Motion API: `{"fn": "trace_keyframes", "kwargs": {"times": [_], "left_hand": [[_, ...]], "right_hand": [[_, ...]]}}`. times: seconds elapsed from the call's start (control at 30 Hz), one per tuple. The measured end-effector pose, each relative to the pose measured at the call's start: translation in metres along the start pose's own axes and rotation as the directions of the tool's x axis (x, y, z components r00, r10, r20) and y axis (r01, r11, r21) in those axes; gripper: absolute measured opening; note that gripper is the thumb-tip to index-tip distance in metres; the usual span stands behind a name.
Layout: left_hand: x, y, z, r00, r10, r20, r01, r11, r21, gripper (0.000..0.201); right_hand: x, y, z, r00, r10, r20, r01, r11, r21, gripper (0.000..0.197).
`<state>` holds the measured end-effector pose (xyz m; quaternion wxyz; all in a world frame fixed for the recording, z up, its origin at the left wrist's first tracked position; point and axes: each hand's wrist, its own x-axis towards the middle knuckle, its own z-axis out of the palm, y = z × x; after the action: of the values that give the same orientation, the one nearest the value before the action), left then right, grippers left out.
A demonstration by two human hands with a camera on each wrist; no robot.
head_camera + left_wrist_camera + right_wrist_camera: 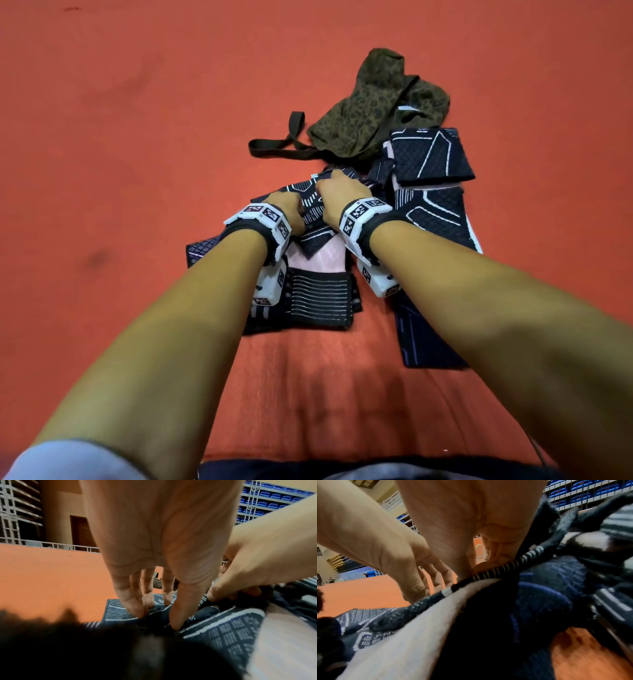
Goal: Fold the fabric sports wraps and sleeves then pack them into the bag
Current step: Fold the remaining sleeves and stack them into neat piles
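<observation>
At the centre of the head view a dark patterned sleeve [313, 202] lies on the orange floor [137, 137]. The right hand [337, 202] pinches its striped edge, thumb against fingers, probably to draw it over for a fold. The left hand [286, 209] presses down with straight fingers, likely pinning the cloth so it cannot slide. More sleeves [431, 157] lie to the right and a ribbed wrap [320, 296] below. The camouflage bag [373, 106] waits in the upper right, just beyond the pile, within reach for packing. No writing is legible.
</observation>
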<state>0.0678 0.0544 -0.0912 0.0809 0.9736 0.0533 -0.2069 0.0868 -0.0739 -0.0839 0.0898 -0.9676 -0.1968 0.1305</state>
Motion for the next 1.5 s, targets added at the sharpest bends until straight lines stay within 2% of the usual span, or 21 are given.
{"fn": "trace_keyframes", "kwargs": {"times": [0.13,0.27,0.53,0.77,0.93,1.1,1.23,1.33,1.43,1.5], "left_hand": [[0.005,-0.003,-0.001,1.0,-0.004,0.019,0.004,1.0,0.013,0.038],[0.006,-0.003,0.0,1.0,0.006,0.007,-0.006,1.0,0.024,0.038],[-0.013,0.005,-0.016,0.993,0.058,-0.105,-0.062,0.998,-0.034,0.046],[-0.048,0.032,-0.028,0.976,0.114,-0.185,-0.131,0.988,-0.084,0.037],[-0.074,0.051,-0.016,0.963,0.204,-0.178,-0.224,0.97,-0.098,0.037],[-0.101,0.054,0.007,0.958,0.248,-0.144,-0.274,0.94,-0.205,0.031],[-0.116,0.046,0.041,0.958,0.281,-0.058,-0.286,0.914,-0.29,0.034],[-0.126,0.04,0.065,0.953,0.3,-0.028,-0.284,0.863,-0.418,0.035],[-0.131,0.036,0.075,0.965,0.239,-0.105,-0.259,0.817,-0.515,0.032],[-0.129,0.032,0.076,0.965,0.176,-0.196,-0.247,0.862,-0.443,0.033]], "right_hand": [[0.006,-0.005,0.001,0.998,0.029,0.059,-0.023,0.996,-0.092,0.038],[0.006,-0.004,0.001,0.999,0.037,0.037,-0.034,0.998,-0.06,0.033],[-0.016,-0.002,-0.031,0.988,0.043,-0.147,-0.029,0.995,0.095,0.033],[-0.071,0.017,-0.047,0.959,0.108,-0.263,-0.044,0.97,0.238,0.026],[-0.12,0.029,-0.032,0.942,0.145,-0.302,-0.04,0.944,0.327,0.021],[-0.163,0.037,-0.003,0.926,0.203,-0.318,-0.064,0.915,0.398,0.018],[-0.192,0.042,0.026,0.945,0.215,-0.248,-0.105,0.914,0.392,0.017],[-0.206,0.049,0.048,0.954,0.248,-0.171,-0.171,0.912,0.373,0.017],[-0.212,0.054,0.069,0.96,0.274,-0.047,-0.237,0.893,0.382,0.02],[-0.213,0.054,0.079,0.961,0.276,0.016,-0.259,0.879,0.399,0.022]]}}
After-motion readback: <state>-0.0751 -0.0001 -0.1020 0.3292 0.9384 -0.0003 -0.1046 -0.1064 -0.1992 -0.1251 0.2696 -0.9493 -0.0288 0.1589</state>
